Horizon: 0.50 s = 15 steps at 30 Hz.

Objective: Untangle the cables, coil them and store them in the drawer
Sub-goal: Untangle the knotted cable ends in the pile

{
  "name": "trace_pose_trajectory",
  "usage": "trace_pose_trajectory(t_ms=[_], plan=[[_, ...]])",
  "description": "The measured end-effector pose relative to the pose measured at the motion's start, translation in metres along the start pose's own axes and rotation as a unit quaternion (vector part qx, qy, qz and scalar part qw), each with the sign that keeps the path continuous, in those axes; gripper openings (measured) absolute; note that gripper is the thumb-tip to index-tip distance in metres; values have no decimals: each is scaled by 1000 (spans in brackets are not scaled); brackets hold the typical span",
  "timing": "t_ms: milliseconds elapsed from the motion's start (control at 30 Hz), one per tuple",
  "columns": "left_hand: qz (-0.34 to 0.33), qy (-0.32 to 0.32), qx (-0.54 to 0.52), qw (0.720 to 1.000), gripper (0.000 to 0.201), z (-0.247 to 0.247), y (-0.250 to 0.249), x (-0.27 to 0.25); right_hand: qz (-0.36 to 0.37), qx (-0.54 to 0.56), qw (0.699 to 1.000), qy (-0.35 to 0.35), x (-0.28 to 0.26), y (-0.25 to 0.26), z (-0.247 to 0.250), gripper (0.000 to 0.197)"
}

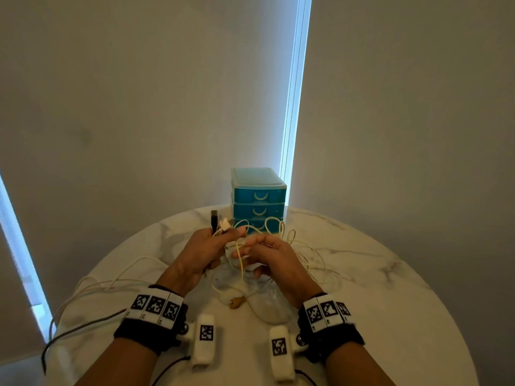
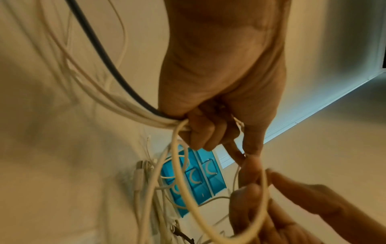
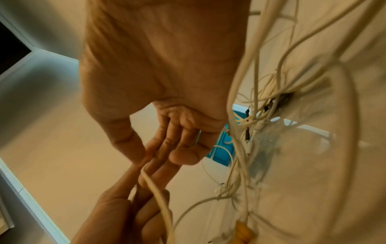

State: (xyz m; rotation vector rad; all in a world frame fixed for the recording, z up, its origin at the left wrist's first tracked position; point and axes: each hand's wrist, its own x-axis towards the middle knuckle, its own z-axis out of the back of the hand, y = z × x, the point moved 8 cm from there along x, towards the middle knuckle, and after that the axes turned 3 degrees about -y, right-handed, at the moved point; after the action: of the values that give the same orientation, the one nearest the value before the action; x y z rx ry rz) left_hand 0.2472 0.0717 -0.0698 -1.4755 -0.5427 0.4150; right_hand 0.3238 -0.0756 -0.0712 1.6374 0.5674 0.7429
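Above the round marble table (image 1: 390,288) my left hand (image 1: 223,235) grips a bunch of cables; a black USB plug (image 1: 214,218) and a white plug (image 1: 225,224) stick up from the fist. The left wrist view shows its fingers (image 2: 200,132) curled round white cables and one dark cable (image 2: 100,49). My right hand (image 1: 245,257) is beside it, thumb and fingers pinching a cream cable (image 1: 239,263) that hangs in a loop (image 2: 183,181). The pinch shows in the right wrist view (image 3: 154,158). The blue drawer unit (image 1: 257,201) stands behind, drawers closed.
A loose tangle of thin white cables (image 1: 309,260) lies to the right of my hands. An orange plug (image 1: 237,302) lies on the table below them. White and grey cables (image 1: 83,324) trail off the table's left edge. The wall is close behind the drawers.
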Motion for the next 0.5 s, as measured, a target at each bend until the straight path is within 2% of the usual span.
trace_pose_trajectory(t_ms=[67,167,233,300,400,500], plan=[[-38,-15,-20,999,41,4,-8,0,-19,54,996,-75,7,-5,18,20],[-88,-1,-36,995,45,2,-19,-4,1,100,975,-197,13,-10,49,34],[-117,19,-29,993,35,-6,-25,-8,20,91,962,-257,10,-10,61,31],[-136,37,-38,989,29,-13,-29,-11,30,66,956,-285,7,-7,65,24],[-131,63,-25,989,31,-18,-31,-14,38,60,950,-304,4,-5,66,30],[-77,164,45,982,32,-30,-19,-19,36,114,940,-319,2,-5,72,32]])
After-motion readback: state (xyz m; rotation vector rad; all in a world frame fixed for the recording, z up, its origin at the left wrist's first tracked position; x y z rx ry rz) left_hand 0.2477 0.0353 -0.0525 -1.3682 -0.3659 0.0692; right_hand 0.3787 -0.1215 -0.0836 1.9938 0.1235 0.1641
